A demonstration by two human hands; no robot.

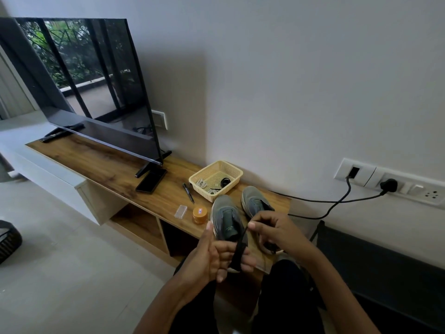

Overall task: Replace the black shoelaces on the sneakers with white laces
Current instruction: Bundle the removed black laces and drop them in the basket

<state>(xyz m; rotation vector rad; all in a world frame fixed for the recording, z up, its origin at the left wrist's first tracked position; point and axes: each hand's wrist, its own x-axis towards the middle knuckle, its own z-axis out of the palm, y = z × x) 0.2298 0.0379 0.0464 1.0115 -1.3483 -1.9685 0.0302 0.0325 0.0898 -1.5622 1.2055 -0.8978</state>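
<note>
Wooden shelf [108, 162]: black lace [238, 251] runs between left hand [214, 259] and right hand [277, 227].

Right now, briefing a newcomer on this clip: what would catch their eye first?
At bottom centre, the left hand and right hand stretch a black shoelace between them over grey sneakers on the wooden cabinet. A large television fills the left; a cream basket behind the sneakers holds white laces.

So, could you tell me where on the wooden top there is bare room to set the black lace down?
The widest bare stretch of the wooden top lies before the TV, between the remote and the black phone. A smaller patch lies between the phone, the pen and the clear case. It is crowded around the basket, orange jar and sneakers.
</note>
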